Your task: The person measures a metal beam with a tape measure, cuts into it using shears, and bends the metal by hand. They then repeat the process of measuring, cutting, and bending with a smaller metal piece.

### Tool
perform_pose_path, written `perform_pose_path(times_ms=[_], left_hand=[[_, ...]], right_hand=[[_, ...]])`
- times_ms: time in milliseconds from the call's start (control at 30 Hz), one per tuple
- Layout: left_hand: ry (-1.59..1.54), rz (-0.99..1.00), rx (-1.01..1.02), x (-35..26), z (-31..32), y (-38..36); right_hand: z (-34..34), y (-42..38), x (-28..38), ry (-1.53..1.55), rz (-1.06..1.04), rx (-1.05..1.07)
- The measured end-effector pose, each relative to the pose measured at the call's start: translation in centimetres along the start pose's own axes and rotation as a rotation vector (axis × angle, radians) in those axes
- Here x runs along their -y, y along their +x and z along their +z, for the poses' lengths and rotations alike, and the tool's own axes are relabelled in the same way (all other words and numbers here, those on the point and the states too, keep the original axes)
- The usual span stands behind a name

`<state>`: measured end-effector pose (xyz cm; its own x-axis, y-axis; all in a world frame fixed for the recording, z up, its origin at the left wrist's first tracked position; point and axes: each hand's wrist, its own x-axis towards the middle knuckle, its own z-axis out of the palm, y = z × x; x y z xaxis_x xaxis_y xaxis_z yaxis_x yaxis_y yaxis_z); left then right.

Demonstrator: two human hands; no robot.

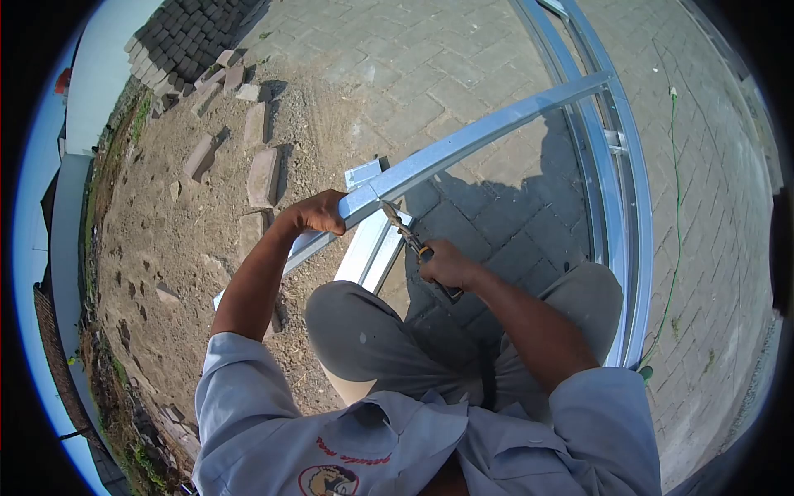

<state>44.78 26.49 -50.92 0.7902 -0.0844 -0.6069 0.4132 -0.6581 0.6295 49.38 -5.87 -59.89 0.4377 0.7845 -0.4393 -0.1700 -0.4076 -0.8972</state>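
Note:
My left hand (321, 212) is wrapped around the near end of a long galvanised metal channel (488, 126), which slants up to the right. In my right hand (447, 264) are tin snips (407, 234) with black and orange handles. Their jaws are right at the channel's lower edge, close to a thin line across the metal and just right of my left hand. Below, another shiny metal channel (374, 252) lies on the ground between my knees and the held piece. A short metal offcut (362, 174) shows just behind the held channel.
Long metal channels (630, 207) run along my right side, and the held channel's far end overlaps them. Loose paving bricks (263, 178) lie on the dirt at left, near a brick stack (186, 41). A green cord (678, 190) stretches over the paving (397, 70) at right.

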Motion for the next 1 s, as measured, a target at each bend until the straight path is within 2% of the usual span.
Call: perform_pose_path(times_ms=[233, 333, 433, 533, 733, 933, 1000], left_hand=[[0.106, -0.08, 0.022, -0.3, -0.1, 0.2], [0.073, -0.058, 0.036, -0.8, 0.0, 0.0], [0.034, -0.038, 0.029, -1.0, 0.5, -0.4], [0.093, -0.051, 0.031, -1.2, 0.2, -0.3], [0.137, -0.06, 0.068, -1.0, 0.6, -0.3], [0.092, -0.095, 0.109, 0.6, 1.0, -0.1], [0.09, -0.064, 0.103, 0.8, 0.9, -0.1]], right_hand=[[-1.1, 0.3, 2.6, 0.155, 0.169, 0.123], [-2.2, 0.1, 5.3, 0.035, 0.272, 0.174], [-2.1, 0.8, 4.7, 0.081, 0.291, 0.234], [-2.1, 0.6, 4.3, 0.026, 0.295, 0.156], [-1.0, 1.5, -0.3, 0.147, 0.169, 0.201], [0.8, 0.0, -0.5, -0.183, 0.012, 0.016], [1.0, 0.0, -0.4, -0.004, 0.056, 0.052]])
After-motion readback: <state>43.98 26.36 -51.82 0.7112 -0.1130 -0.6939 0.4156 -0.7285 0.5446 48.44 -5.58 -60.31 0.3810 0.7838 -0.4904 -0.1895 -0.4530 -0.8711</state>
